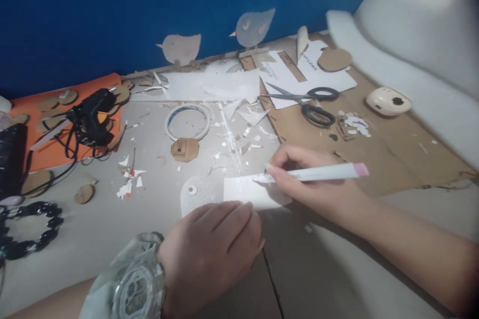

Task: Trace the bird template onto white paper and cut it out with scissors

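Note:
A white marker pen [325, 173] with a pink end is gripped between the thumb and fingers of my right hand [299, 169]. Its tip touches or hovers just over a small white piece of paper [239, 188]; which of the two I cannot tell. My left hand [217, 244], fingers together and curled, holds down the paper's lower left edge. Beside it, a translucent bird-shaped cutout [187, 199] with a round eye is partly covered by that hand. A clear-cased watch [136, 289] sits on my left wrist.
Two bird cutouts [254, 30] stand against the blue wall. Black-handled scissors [318, 104] lie on cardboard [392, 159] near a cream case [388, 101]. A tape roll [187, 108], paper scraps [129, 184], a black glue gun [95, 117] on an orange sheet [48, 84] and a beaded bracelet [52, 223] lie left.

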A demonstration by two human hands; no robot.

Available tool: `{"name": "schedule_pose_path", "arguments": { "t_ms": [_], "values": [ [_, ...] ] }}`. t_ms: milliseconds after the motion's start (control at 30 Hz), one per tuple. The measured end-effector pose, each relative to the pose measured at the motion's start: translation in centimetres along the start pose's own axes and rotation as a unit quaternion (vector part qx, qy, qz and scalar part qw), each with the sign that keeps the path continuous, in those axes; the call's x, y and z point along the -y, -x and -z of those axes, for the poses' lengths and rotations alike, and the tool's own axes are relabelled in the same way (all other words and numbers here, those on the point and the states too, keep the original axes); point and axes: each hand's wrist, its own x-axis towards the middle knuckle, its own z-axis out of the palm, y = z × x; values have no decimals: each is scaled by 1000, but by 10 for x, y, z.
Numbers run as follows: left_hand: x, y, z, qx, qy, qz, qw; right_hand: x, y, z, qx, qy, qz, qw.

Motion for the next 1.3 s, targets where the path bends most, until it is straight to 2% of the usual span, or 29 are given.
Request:
{"name": "schedule_pose_path", "arguments": {
  "t_ms": [100,233,433,600,833,1200,1300],
  "values": [
    [0,0,1,7,-1,1,1000,0,0,0,5,-4,12,1000],
    [-1,-1,2,5,-3,4,1000,-2,-1,-1,-22,1,10,1000],
    [0,1,-1,1,-19,-10,1000,-2,1,-1,-9,-10,15,1000],
    [0,3,-3,-5,-30,-9,999,4,5,-4,30,-43,-9,999],
    [-1,0,-1,-3,-21,-11,1000,3,0,-6,7,-47,-14,999],
    [-1,0,-3,-13,-9,0,1000,-2,-3,-10,8,-62,-20,998],
    [-1,-1,-2,-22,-11,6,1000,-4,-2,-9,26,-54,-19,998]
  ]
}}
